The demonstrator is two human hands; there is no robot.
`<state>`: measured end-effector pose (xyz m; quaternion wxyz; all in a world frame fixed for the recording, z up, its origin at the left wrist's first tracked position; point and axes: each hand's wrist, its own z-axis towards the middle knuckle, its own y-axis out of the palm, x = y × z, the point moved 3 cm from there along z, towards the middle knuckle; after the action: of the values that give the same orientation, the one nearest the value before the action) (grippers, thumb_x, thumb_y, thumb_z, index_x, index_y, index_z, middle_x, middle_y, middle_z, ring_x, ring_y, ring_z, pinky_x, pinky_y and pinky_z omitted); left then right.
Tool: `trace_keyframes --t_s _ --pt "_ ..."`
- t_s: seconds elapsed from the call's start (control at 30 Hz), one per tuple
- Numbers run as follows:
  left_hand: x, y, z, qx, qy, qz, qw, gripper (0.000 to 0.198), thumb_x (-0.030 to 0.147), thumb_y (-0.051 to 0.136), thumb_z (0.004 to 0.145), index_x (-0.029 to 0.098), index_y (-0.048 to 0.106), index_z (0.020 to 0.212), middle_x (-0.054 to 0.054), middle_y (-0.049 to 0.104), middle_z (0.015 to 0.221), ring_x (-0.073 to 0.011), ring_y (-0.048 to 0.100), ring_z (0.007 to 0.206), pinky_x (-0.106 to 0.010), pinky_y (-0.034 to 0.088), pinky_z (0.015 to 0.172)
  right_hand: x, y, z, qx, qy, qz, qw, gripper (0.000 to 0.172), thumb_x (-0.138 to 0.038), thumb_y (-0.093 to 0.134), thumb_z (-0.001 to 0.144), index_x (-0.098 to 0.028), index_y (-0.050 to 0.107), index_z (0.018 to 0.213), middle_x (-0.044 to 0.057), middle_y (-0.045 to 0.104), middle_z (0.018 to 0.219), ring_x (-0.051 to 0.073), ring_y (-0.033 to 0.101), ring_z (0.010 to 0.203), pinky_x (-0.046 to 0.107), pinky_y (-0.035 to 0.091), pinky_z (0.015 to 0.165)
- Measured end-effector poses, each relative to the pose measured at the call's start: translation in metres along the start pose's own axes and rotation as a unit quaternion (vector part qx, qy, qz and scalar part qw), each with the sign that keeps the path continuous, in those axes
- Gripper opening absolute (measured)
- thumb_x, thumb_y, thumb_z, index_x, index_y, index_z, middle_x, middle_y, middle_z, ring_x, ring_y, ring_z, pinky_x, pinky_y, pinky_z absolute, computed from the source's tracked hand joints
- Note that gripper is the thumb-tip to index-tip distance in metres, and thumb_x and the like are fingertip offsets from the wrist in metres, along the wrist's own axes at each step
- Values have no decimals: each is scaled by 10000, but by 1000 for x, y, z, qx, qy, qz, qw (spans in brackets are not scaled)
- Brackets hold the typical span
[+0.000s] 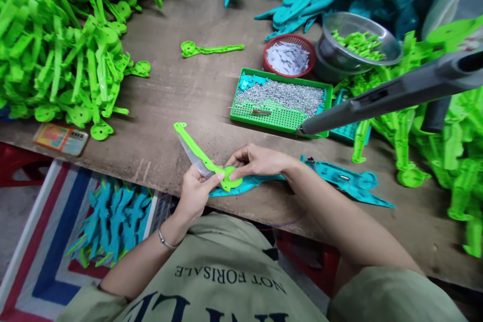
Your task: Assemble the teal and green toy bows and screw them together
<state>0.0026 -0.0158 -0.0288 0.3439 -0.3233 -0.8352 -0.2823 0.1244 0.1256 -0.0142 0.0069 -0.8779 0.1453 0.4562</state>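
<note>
A bright green plastic handle piece [206,160] with a round disc end is held between both hands, over the front of the table. A clear, blade-like strip [190,148] runs along its lower side. My left hand [194,188] is closed on the piece close to the disc, thumb on top. My right hand [258,161] pinches the disc end from the other side. Beneath the hands lies a teal plastic shell [245,184], partly hidden by them. Right of the right wrist is an open teal shell [339,176] with a small metal part in it.
Green pieces are heaped at left [64,55]. One loose green piece [213,49] lies mid-table. A green tray [279,121] of metal bits, a red basket [290,40] of white strips and a metal bowl [388,55] stand behind. A dark grey bar [385,95] juts in from the right.
</note>
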Motion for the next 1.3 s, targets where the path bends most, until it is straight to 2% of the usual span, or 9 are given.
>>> trace_keyframes --t_s 0.1,0.33,0.47,0.63,0.77,0.9,1.03,1.17,1.3 --pt "0 -1 1 0 1 -6 1000 686 382 985 435 166 622 976 -38 780 864 -169 723 765 -305 580 751 -1 -4 -1 2 -8 -15 1000 367 -443 840 661 -203 819 937 17 785 910 123 636 763 251 507 743" --pt "-2 -2 0 -19 7 0 1000 638 382 971 497 166 625 988 -52 781 885 -195 731 790 -343 584 786 4 -7 5 -2 12 18 1000 409 -433 915 527 -220 827 865 17 792 842 145 673 752 271 533 746" --pt "-3 -2 1 -20 7 -4 1000 634 387 970 492 167 622 974 -50 780 885 -190 730 788 -333 586 780 6 -5 6 5 13 21 1000 412 -434 916 529 -208 820 859 16 783 826 131 659 727 264 528 719" --pt "-2 0 1 -16 -2 -13 1000 643 391 971 483 157 627 973 -47 780 872 -179 727 777 -316 588 763 6 -5 1 9 6 7 1000 462 -470 880 579 -176 805 928 24 771 838 133 641 729 265 513 709" --pt "-1 3 2 -8 1 -21 1000 611 362 974 463 150 647 934 -24 767 807 -156 707 706 -280 578 696 -7 -4 1 40 -34 -58 997 397 -490 782 717 -162 792 941 18 742 828 118 584 707 251 466 675" --pt "-1 4 4 -27 17 -27 999 571 347 960 500 147 671 950 -44 772 869 -165 711 735 -285 579 706 -29 9 20 74 -91 -4 993 354 -484 719 789 -148 741 894 -17 641 708 86 485 610 231 377 574" --pt "-3 3 6 -29 29 -28 999 547 355 955 520 153 669 940 -38 763 838 -167 705 723 -280 570 684 -46 26 53 59 -61 97 992 288 -439 752 787 -163 670 801 -72 492 571 53 349 486 221 248 474" --pt "-4 2 8 -17 18 -35 999 569 343 967 496 154 659 935 -54 775 852 -178 717 752 -288 575 707 -55 30 77 63 -9 176 982 215 -313 810 739 -172 649 766 -75 515 533 65 425 470 212 316 482" --pt "-3 3 7 -16 9 -46 999 576 331 971 487 154 653 933 -56 774 847 -175 712 741 -282 570 691 -55 26 86 77 8 165 983 207 -223 841 678 -157 670 773 -53 595 585 69 483 501 208 357 502"
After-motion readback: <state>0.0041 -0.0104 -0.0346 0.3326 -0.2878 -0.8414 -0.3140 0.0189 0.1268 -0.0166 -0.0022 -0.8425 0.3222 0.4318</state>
